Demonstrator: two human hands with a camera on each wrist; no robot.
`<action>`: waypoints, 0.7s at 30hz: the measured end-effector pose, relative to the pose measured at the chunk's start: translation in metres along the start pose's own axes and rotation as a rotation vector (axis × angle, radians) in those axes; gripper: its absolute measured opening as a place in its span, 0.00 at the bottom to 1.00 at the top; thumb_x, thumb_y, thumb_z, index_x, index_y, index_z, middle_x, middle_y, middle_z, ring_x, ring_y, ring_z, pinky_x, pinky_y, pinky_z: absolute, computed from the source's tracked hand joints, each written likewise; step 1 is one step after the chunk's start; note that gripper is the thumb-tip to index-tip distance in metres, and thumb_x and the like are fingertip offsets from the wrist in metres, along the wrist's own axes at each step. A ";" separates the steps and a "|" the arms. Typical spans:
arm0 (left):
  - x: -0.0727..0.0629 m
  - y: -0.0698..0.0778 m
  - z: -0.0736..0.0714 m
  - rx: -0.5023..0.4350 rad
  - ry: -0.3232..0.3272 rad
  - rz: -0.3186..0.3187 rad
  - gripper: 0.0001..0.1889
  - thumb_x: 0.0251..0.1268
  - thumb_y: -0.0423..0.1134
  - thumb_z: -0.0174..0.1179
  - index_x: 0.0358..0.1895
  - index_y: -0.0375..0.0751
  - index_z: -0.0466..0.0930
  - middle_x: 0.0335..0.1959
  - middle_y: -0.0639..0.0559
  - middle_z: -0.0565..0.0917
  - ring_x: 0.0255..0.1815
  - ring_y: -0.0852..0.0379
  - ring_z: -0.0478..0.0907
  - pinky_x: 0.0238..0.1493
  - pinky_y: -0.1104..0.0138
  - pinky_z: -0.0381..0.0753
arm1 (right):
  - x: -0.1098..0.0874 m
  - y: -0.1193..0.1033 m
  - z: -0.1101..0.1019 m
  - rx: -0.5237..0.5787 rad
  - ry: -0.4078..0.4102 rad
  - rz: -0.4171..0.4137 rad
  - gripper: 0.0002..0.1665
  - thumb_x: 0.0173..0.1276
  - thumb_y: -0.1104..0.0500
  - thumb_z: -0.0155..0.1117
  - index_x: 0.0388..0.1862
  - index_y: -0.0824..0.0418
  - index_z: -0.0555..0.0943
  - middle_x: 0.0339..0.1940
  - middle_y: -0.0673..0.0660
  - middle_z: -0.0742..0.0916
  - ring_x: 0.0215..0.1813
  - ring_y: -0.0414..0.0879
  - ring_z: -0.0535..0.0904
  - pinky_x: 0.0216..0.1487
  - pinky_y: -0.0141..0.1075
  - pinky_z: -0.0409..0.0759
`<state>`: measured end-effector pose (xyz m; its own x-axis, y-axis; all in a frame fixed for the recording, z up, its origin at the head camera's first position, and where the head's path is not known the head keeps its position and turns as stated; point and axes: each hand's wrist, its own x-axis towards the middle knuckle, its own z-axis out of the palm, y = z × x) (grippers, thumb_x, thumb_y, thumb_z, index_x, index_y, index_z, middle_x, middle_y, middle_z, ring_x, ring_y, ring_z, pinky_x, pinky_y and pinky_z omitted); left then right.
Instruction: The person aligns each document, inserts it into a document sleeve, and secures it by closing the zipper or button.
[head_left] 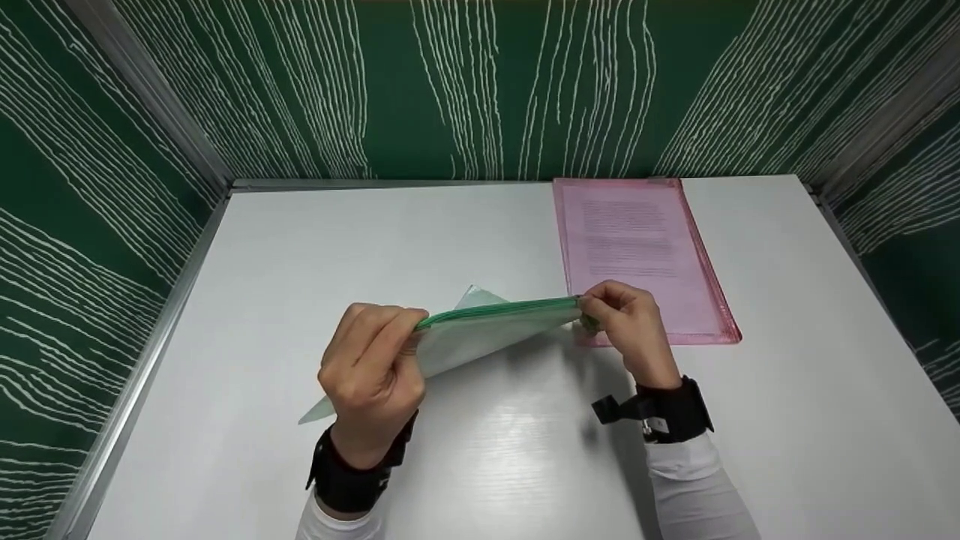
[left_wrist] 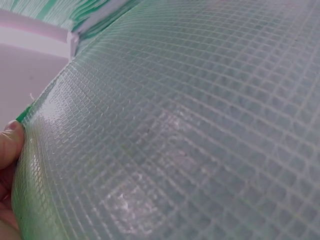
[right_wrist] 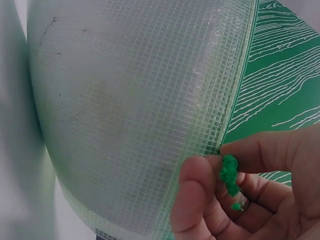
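Observation:
A translucent green mesh zip pouch [head_left: 487,341] is held up above the white table, its green zipper edge [head_left: 502,308] running between my hands. My left hand [head_left: 375,360] grips the pouch at the left end of this edge, thumb and fingers curled on it. At the other end, my right hand [head_left: 626,322] pinches the corner by the zipper. A frayed green pull cord [right_wrist: 230,175] shows between the right fingers in the right wrist view. In the left wrist view, the gridded pouch surface [left_wrist: 175,135] fills most of the picture.
A pink mesh zip pouch [head_left: 641,304] with a printed sheet inside lies flat at the back right of the white table [head_left: 375,247]. Green panels with white wavy lines [head_left: 420,90] stand behind and at both sides, joined by grey metal frame bars [head_left: 161,82].

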<state>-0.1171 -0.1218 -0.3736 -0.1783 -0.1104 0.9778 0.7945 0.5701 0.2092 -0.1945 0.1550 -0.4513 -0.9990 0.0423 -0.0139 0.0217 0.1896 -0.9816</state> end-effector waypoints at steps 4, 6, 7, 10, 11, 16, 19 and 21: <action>-0.001 0.000 0.000 0.002 -0.001 0.002 0.07 0.68 0.29 0.65 0.30 0.31 0.87 0.24 0.46 0.82 0.22 0.51 0.73 0.27 0.64 0.74 | 0.000 0.001 -0.001 -0.005 0.000 0.000 0.06 0.71 0.68 0.63 0.34 0.71 0.81 0.23 0.54 0.82 0.27 0.42 0.78 0.31 0.32 0.81; -0.001 -0.001 0.000 0.000 0.004 0.001 0.07 0.68 0.29 0.65 0.30 0.31 0.87 0.24 0.46 0.82 0.22 0.51 0.72 0.27 0.64 0.74 | 0.000 0.002 -0.002 -0.004 0.003 0.001 0.06 0.71 0.68 0.63 0.34 0.71 0.81 0.24 0.54 0.82 0.27 0.42 0.78 0.31 0.32 0.81; -0.001 -0.001 -0.001 0.000 0.005 0.000 0.07 0.68 0.29 0.65 0.30 0.31 0.87 0.24 0.46 0.82 0.22 0.51 0.72 0.27 0.64 0.74 | 0.000 0.002 -0.002 -0.003 0.006 0.001 0.06 0.71 0.68 0.63 0.33 0.71 0.81 0.24 0.54 0.82 0.27 0.43 0.78 0.31 0.32 0.81; -0.001 -0.002 -0.001 0.000 0.011 -0.001 0.08 0.68 0.28 0.65 0.30 0.31 0.87 0.23 0.46 0.82 0.22 0.51 0.72 0.27 0.63 0.74 | 0.001 0.003 -0.003 0.000 0.007 0.002 0.06 0.72 0.68 0.62 0.34 0.71 0.81 0.24 0.54 0.83 0.27 0.43 0.79 0.31 0.33 0.81; -0.001 -0.002 -0.002 0.000 0.012 0.000 0.08 0.69 0.27 0.64 0.29 0.31 0.87 0.23 0.46 0.82 0.22 0.51 0.72 0.27 0.63 0.74 | 0.001 0.003 -0.003 -0.001 0.004 0.003 0.06 0.72 0.68 0.62 0.34 0.71 0.81 0.24 0.54 0.83 0.27 0.43 0.79 0.32 0.33 0.81; -0.002 -0.003 -0.002 0.004 0.011 0.008 0.09 0.69 0.25 0.61 0.30 0.32 0.87 0.24 0.46 0.82 0.22 0.51 0.72 0.26 0.63 0.73 | 0.001 0.005 -0.005 -0.010 -0.009 0.007 0.07 0.73 0.67 0.62 0.35 0.72 0.81 0.25 0.55 0.83 0.28 0.44 0.79 0.33 0.33 0.81; -0.002 -0.003 -0.002 0.005 0.011 0.010 0.08 0.69 0.26 0.63 0.30 0.32 0.87 0.24 0.46 0.82 0.22 0.51 0.72 0.26 0.63 0.74 | 0.001 0.006 -0.005 -0.007 -0.006 0.008 0.07 0.73 0.67 0.62 0.35 0.72 0.81 0.25 0.55 0.83 0.28 0.44 0.80 0.33 0.33 0.82; -0.002 -0.002 -0.002 0.010 0.017 0.008 0.08 0.68 0.27 0.64 0.29 0.32 0.87 0.23 0.46 0.82 0.22 0.51 0.72 0.26 0.63 0.73 | 0.002 0.006 -0.005 -0.002 -0.003 0.007 0.07 0.73 0.67 0.62 0.35 0.72 0.81 0.25 0.55 0.83 0.28 0.44 0.79 0.33 0.33 0.82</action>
<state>-0.1175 -0.1244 -0.3765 -0.1619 -0.1198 0.9795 0.7902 0.5788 0.2014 -0.1957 0.1613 -0.4560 -0.9990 0.0403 -0.0214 0.0288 0.1910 -0.9812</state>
